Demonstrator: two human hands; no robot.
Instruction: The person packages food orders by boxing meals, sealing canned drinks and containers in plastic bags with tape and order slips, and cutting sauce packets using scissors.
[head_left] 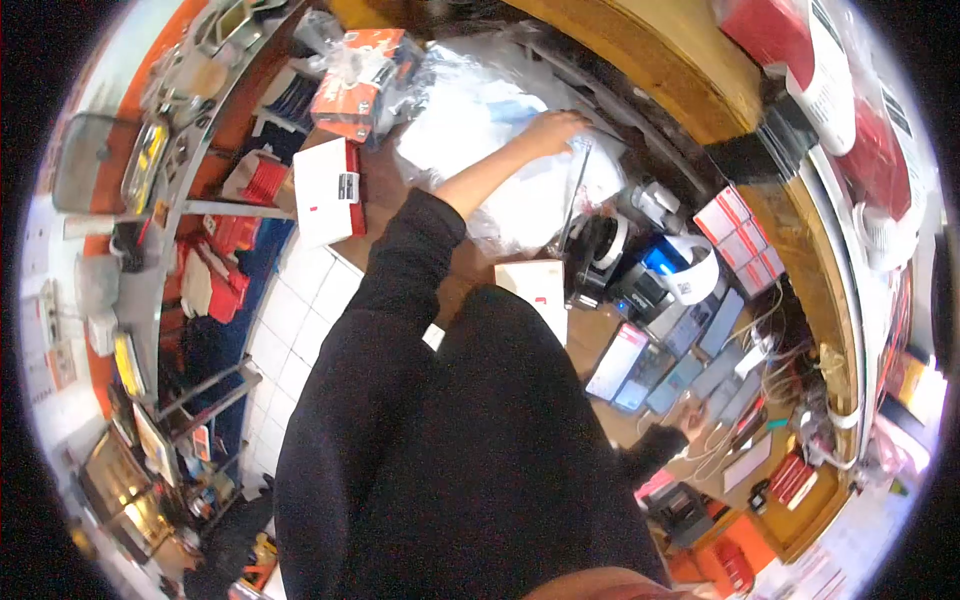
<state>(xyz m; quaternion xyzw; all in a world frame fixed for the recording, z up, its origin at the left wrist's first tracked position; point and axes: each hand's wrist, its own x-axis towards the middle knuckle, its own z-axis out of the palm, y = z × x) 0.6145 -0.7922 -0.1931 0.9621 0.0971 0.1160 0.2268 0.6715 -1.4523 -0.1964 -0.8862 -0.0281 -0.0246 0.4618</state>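
My left hand (556, 132) reaches far out over a large clear plastic bag (470, 120) with white contents. Its fingers are bent at the bag's far right edge and seem to pinch the plastic. A thin dark strip (575, 190) runs down from below that hand. On the right, my right hand (690, 412) is low over the counter, fingers apart, beside a row of phones (675, 380) and some pale cables (712, 445). I see nothing held in it.
An orange box (360, 85) in plastic and a white-and-red box (328, 192) stand left of the bag. Another white box (535, 285) lies near my body. A black-and-white device (600, 245) and stacked red-and-white boxes (740, 240) are on the right. A wooden ledge (660, 65) curves behind.
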